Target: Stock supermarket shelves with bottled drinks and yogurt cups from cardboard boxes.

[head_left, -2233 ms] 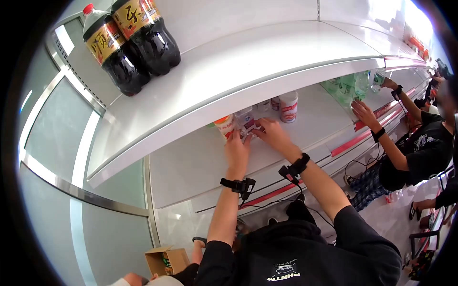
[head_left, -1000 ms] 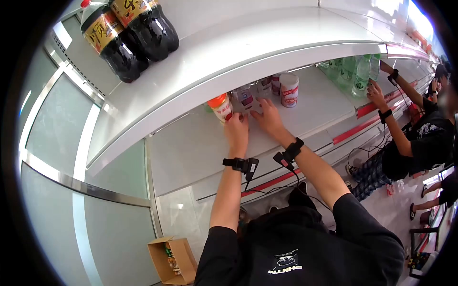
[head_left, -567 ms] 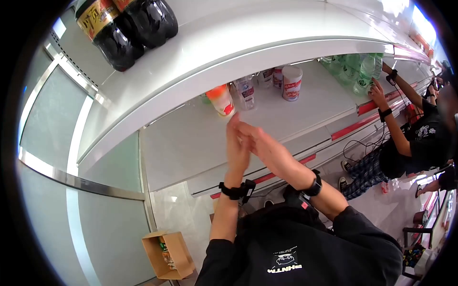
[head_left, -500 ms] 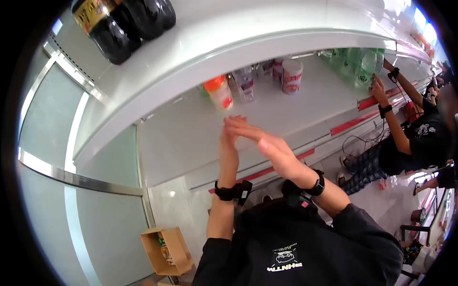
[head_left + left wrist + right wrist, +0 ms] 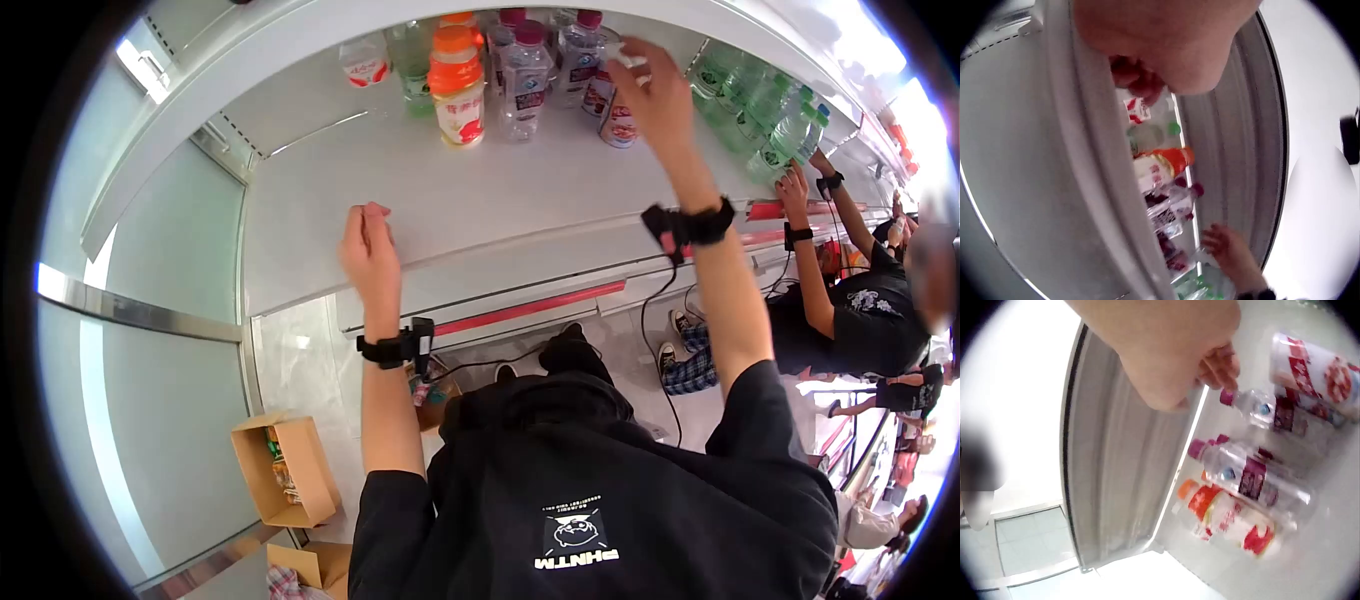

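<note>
My right hand [image 5: 655, 95] is raised over the shelf, fingers loosely bent, overlapping the top of a white-and-red canister [image 5: 619, 128] in the head view. In the right wrist view, its fingertips are close to the purple cap of a clear bottle [image 5: 1260, 407], and the canister [image 5: 1316, 372] stands beyond. More purple-capped clear bottles [image 5: 524, 90] stand left of it, next to a milk-drink bottle [image 5: 460, 105] with an orange cap. Away to the left, my left hand [image 5: 370, 250] hovers near the shelf's front, fingers loosely curled around nothing.
The upper shelf's edge [image 5: 300, 35] hangs over the bottles. A green-tinted bottle [image 5: 412, 70] and a white-and-red one [image 5: 364, 62] stand at the back left. Another person [image 5: 870, 300] handles green bottles [image 5: 765, 120] at right. An open cardboard box [image 5: 288, 470] is on the floor.
My hands have come off the bottles, met palm to palm, then parted. The left has gone left; the right has risen toward the canister. The head view has tipped to show more of the lower shelf.
</note>
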`<state>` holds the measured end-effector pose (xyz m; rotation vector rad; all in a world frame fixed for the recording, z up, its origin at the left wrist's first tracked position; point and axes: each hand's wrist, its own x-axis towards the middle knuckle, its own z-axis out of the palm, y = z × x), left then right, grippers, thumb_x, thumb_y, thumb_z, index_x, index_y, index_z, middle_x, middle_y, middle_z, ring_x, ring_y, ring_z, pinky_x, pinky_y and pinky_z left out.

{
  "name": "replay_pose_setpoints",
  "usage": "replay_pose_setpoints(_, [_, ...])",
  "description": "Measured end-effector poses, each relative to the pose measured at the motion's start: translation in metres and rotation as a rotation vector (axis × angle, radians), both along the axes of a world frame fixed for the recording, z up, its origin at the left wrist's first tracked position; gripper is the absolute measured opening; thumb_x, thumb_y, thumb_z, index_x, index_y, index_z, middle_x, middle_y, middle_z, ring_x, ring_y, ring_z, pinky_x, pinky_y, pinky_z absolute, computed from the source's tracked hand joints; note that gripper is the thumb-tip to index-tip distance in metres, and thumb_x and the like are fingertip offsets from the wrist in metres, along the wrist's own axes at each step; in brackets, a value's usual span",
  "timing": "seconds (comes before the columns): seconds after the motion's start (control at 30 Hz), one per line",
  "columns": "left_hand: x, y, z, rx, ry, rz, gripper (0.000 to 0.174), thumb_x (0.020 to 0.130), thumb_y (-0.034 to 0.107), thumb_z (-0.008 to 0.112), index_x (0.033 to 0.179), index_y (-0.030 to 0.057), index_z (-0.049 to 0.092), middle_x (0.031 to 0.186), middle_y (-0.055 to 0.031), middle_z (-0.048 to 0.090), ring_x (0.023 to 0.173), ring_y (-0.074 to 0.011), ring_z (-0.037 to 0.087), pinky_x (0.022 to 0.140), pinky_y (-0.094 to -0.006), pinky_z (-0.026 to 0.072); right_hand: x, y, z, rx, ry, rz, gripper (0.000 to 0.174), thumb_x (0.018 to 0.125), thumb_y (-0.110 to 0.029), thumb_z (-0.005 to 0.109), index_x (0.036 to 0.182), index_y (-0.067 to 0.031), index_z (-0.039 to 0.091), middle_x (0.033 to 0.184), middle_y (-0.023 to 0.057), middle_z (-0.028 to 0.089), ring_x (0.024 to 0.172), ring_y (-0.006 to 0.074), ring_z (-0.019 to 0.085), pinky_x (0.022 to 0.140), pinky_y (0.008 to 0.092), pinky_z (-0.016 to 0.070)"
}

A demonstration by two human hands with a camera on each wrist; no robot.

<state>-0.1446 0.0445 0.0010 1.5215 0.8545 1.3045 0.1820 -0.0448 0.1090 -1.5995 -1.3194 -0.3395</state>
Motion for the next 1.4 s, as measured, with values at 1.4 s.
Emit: replay_pose_setpoints(1.4, [0.021,0.0,-0.009,0.51,0.407,0.483,0.033,0.093,0.019,0.059,0.065,0.0075,0.047,0.048,-0.0049,0.042,0.04,-0.0232,0.041,0.043,-0.0344,0.0314,0.034,0.084,0.013,-0.194,-0.337,-0.077,0.064,0.074,-0.039,0.075,0.122,-0.0001,0.059,0.084,0.0135,0.072,0.074,0.0254,0.07,0.07,0.0373,0.0558])
